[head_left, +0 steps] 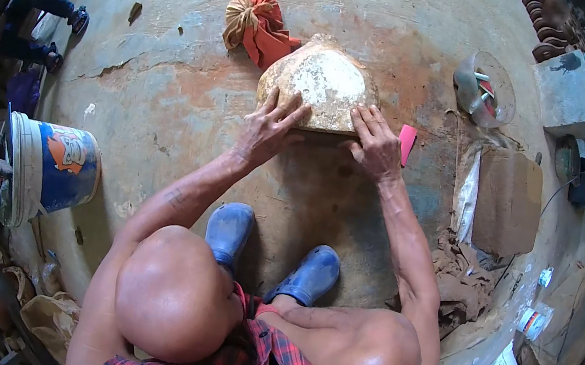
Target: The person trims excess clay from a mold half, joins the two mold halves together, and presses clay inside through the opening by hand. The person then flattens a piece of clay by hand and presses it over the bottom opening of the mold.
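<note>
A thick, rounded plaster block (328, 76), chalky white on top with brown, crusty edges, sits on the floor in front of me. My left hand (270, 126) grips its near left edge, fingers laid over the top. At the near right edge, my right hand (377, 146) holds it the same way, with the thumb lower down on the near side. A dark shadow lies below that near edge, and the underside is hidden. Touching or just behind the block's left side is a tied red and tan cloth bundle (261, 27). A flat pink piece (406, 144) lies beside my right hand.
To the right are a clear basin (486, 90) with small tools, a brown clay block (506, 203), clay scraps (465, 275) and a grey concrete block (569, 93). A white and blue bucket (50, 169) stands left. Another person's legs (40, 24) show at upper left.
</note>
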### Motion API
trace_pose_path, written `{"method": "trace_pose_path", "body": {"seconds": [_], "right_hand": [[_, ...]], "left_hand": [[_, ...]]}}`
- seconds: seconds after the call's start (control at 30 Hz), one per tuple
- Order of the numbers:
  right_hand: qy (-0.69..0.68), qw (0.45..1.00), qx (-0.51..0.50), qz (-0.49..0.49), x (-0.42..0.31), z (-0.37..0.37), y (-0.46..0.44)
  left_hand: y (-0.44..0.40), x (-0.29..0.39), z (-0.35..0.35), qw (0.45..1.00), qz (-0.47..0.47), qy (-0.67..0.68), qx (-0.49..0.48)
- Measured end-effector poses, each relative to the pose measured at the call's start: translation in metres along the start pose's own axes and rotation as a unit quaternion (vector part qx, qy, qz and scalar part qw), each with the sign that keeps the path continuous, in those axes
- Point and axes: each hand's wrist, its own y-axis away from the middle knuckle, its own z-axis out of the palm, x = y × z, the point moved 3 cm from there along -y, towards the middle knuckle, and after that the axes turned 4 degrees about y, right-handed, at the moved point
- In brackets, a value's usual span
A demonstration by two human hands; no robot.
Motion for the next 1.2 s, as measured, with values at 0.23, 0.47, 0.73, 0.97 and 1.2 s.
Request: {"method": "trace_pose_path", "body": {"seconds": [0.23,0.47,0.73,0.97,1.2], "right_hand": [[0.022,1.000,-0.016,-0.015,-0.008,-0.006,-0.010],[0.041,0.999,0.020,-0.025,-0.011,0.003,-0.003],[0.052,0.997,0.050,-0.006,-0.016,0.013,0.002],[0.046,0.998,0.047,0.023,-0.029,0.017,0.004],[0.041,0.996,0.073,0.038,-0.039,0.015,0.000]], "left_hand": [[-0.004,0.005,0.005,1.000,0.007,-0.013,0.024],[-0.005,0.008,0.008,0.998,0.020,-0.020,0.052],[-0.006,0.014,0.011,0.996,0.032,-0.050,0.067],[-0.008,0.018,0.018,0.993,0.025,-0.058,0.100],[-0.009,0.019,0.009,0.996,0.025,-0.032,0.084]]}}
